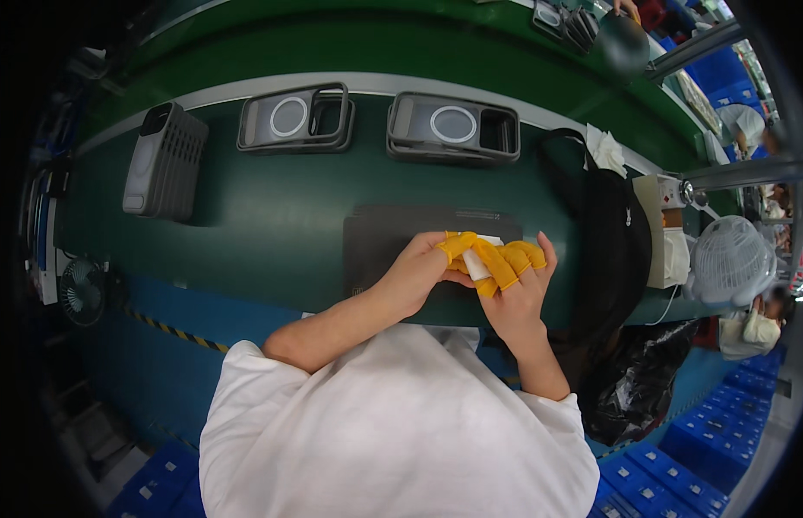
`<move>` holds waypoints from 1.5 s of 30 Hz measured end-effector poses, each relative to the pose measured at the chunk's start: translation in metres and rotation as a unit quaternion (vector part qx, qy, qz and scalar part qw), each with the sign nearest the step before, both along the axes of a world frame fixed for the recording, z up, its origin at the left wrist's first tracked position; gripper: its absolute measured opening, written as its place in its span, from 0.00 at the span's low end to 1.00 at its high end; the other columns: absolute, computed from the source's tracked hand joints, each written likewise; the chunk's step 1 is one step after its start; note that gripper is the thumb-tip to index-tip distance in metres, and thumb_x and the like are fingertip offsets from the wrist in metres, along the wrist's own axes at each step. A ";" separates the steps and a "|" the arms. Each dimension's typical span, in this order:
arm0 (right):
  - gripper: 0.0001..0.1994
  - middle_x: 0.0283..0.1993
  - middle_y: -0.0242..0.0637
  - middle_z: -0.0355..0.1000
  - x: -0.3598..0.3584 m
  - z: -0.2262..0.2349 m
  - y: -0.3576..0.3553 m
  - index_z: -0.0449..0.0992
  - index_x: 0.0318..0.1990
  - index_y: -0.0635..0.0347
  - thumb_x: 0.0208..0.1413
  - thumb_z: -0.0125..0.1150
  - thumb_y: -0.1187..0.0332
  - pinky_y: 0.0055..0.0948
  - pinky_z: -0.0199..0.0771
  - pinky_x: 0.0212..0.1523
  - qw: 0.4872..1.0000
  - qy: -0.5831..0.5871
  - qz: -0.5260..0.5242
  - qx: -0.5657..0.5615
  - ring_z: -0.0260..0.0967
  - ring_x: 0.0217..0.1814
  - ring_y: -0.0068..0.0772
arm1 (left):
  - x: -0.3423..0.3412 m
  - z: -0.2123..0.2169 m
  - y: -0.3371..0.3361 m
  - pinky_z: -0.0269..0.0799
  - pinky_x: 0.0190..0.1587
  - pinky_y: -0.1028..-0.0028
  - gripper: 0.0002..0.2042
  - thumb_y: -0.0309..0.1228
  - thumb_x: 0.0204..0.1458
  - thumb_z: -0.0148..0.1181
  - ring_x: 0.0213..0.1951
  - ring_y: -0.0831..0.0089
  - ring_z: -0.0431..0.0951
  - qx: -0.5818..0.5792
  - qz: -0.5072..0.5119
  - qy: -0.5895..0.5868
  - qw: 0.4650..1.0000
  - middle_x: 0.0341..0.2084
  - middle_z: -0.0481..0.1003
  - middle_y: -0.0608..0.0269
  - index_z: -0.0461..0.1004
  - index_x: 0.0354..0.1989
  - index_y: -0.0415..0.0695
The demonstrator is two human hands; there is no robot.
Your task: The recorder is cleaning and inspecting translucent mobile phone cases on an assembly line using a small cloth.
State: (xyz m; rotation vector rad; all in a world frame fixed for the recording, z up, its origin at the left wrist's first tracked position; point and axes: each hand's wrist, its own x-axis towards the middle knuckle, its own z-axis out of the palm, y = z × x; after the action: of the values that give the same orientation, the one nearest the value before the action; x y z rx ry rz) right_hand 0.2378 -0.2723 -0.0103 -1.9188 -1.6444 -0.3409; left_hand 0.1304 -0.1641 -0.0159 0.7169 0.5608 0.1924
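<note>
Both of my hands meet over a dark grey mat (371, 246) on the green table, their fingertips in yellow finger cots. My left hand (429, 263) is closed, its thumb and fingers pressed on a small white piece (477, 265). My right hand (515, 281) is curled round the same piece from the other side, with its thumb raised. Part of the white piece shows between the yellow cots; the fingers hide the rest, so its kind is unclear.
Grey phone cases with white rings lie in two stacks (289, 118) (453, 125) at the table's back; another stack (164, 164) stands at left. At right are a black bag (613, 229), a box (669, 233), a white fan (731, 259) and a black plastic bag (639, 380).
</note>
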 end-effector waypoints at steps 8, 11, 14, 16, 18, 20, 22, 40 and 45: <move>0.13 0.40 0.35 0.67 0.017 0.005 0.003 0.77 0.34 0.55 0.34 0.63 0.71 0.48 0.46 0.58 0.998 0.059 -0.002 0.001 0.62 0.45 0.40 | 0.027 0.003 0.010 0.68 0.42 0.78 0.12 0.25 0.51 0.43 0.40 0.72 0.72 0.029 -0.007 -0.030 0.999 0.39 0.71 0.58 0.69 0.42 0.35; 0.12 0.44 0.36 0.67 0.025 0.012 0.008 0.77 0.34 0.56 0.37 0.62 0.74 0.41 0.49 0.57 0.967 0.246 -0.004 0.065 0.61 0.47 0.40 | 0.034 0.012 0.011 0.64 0.47 0.75 0.11 0.24 0.47 0.51 0.44 0.69 0.70 0.172 0.010 -0.022 0.985 0.43 0.70 0.56 0.71 0.40 0.36; 0.10 0.41 0.37 0.69 0.036 0.017 0.009 0.76 0.33 0.59 0.39 0.62 0.77 0.32 0.60 0.47 0.931 0.360 0.033 0.060 0.64 0.44 0.38 | 0.037 0.015 0.020 0.52 0.56 0.63 0.10 0.25 0.44 0.57 0.55 0.61 0.59 0.567 0.044 -0.082 0.818 0.50 0.65 0.55 0.76 0.36 0.46; 0.09 0.36 0.38 0.70 0.045 0.019 0.004 0.75 0.32 0.61 0.39 0.62 0.77 0.29 0.65 0.42 0.928 0.365 0.068 0.047 0.66 0.39 0.37 | 0.039 0.020 0.029 0.53 0.56 0.64 0.11 0.26 0.42 0.58 0.54 0.59 0.60 0.655 0.037 -0.119 0.745 0.49 0.65 0.55 0.75 0.36 0.45; 0.08 0.34 0.37 0.70 0.056 0.025 -0.003 0.75 0.33 0.61 0.41 0.60 0.77 0.28 0.65 0.41 0.939 0.335 0.017 0.073 0.66 0.39 0.35 | 0.043 0.031 0.046 0.54 0.55 0.63 0.16 0.32 0.38 0.62 0.53 0.55 0.60 0.757 0.026 -0.164 0.632 0.47 0.65 0.52 0.73 0.38 0.43; 0.07 0.33 0.37 0.70 0.082 0.039 -0.017 0.74 0.33 0.63 0.44 0.58 0.76 0.27 0.66 0.39 0.934 0.329 -0.090 0.108 0.67 0.36 0.32 | 0.047 0.044 0.086 0.54 0.55 0.59 0.31 0.39 0.33 0.66 0.53 0.51 0.59 0.816 -0.041 -0.089 0.570 0.48 0.63 0.49 0.64 0.48 0.41; 0.06 0.32 0.38 0.71 0.130 0.053 -0.033 0.73 0.32 0.66 0.47 0.56 0.73 0.26 0.67 0.36 0.913 0.308 -0.217 0.159 0.68 0.33 0.29 | 0.051 0.029 0.133 0.49 0.58 0.60 0.44 0.45 0.29 0.68 0.58 0.50 0.54 0.826 -0.066 0.002 0.560 0.54 0.57 0.43 0.55 0.56 0.36; 0.13 0.30 0.44 0.70 0.328 0.039 -0.085 0.75 0.25 0.64 0.42 0.51 0.62 0.41 0.64 0.37 0.868 -0.191 -0.440 -0.126 0.68 0.33 0.46 | -0.027 0.008 0.048 0.58 0.52 0.63 0.42 0.44 0.30 0.67 0.50 0.52 0.63 0.792 -0.152 0.051 0.590 0.47 0.65 0.47 0.57 0.55 0.38; 0.13 0.32 0.45 0.71 0.330 0.037 -0.094 0.76 0.31 0.61 0.43 0.51 0.62 0.42 0.65 0.39 0.881 -0.224 -0.406 -0.088 0.68 0.35 0.47 | -0.040 -0.008 0.038 0.56 0.54 0.63 0.40 0.43 0.32 0.66 0.52 0.54 0.61 0.800 -0.175 0.050 0.572 0.47 0.64 0.47 0.58 0.55 0.38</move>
State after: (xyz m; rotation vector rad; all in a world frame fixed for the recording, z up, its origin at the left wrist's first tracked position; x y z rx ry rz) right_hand 0.5674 -0.3668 0.0270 -2.7659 -1.0276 -1.0610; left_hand 0.0903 -0.1266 -0.0234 2.6422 0.1773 0.2621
